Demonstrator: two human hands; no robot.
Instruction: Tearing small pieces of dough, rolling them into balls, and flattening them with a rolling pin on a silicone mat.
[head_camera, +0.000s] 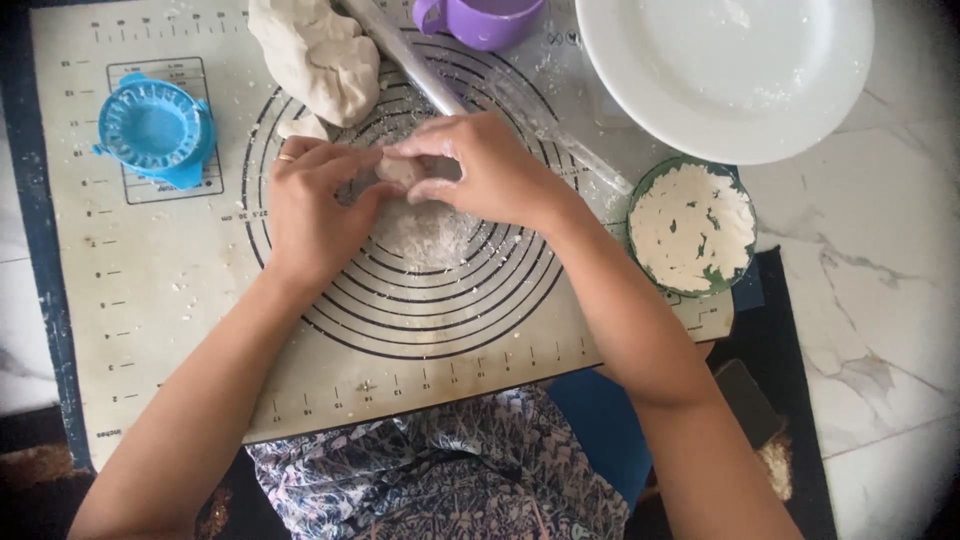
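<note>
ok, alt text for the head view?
Seen from above, a left hand and right hand pinch a small dough piece over a floured baking mat. Nearby: a dough lump, rolling pin, white plate, flour bowl.

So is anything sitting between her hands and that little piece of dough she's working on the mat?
Nothing visible. Both the left hand and the right hand already touch the small dough piece, pinching it between the fingertips over the floured centre of the mat. The rolling pin lies behind them.
</note>
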